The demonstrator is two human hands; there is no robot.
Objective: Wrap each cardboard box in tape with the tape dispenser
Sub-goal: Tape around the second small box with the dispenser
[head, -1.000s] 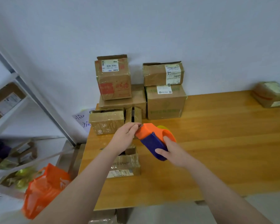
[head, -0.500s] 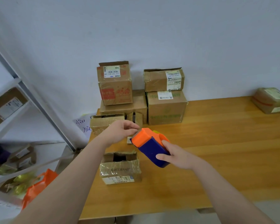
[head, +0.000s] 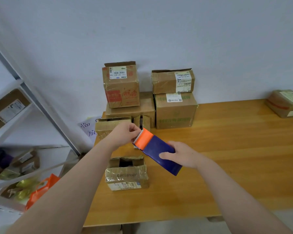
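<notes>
the front box (head: 127,174), low centre on the worktop (head: 235,157), reads "she library" on its taped side, with a white barcode label below. its top flaps stand open and the inside is dark. in the stack against the wall at upper centre, the red-print box (head: 121,92) carries a label reading "159 159 a02 160". the top right box (head: 166,81) and the green-print box (head: 175,114) under it have white labels too small to read. a paper (head: 89,129) left of the stack bears handwritten chinese characters.

the dispenser (head: 157,147), orange in front and blue behind, is held off the worktop at frame centre, just above the front box in the frame, its toothed edge pointing up and left. the right hand (head: 180,155) grips its blue body, fingers wrapped over it. the left hand (head: 125,134) is at the toothed edge, fingers curled with tips together; whether they pinch tape i cannot tell.

a taped far box (head: 285,103) sits at the right edge. the shelf (head: 0,137) at left holds a labelled shelf box (head: 8,108), and an orange bag (head: 41,190) is at lower left.
</notes>
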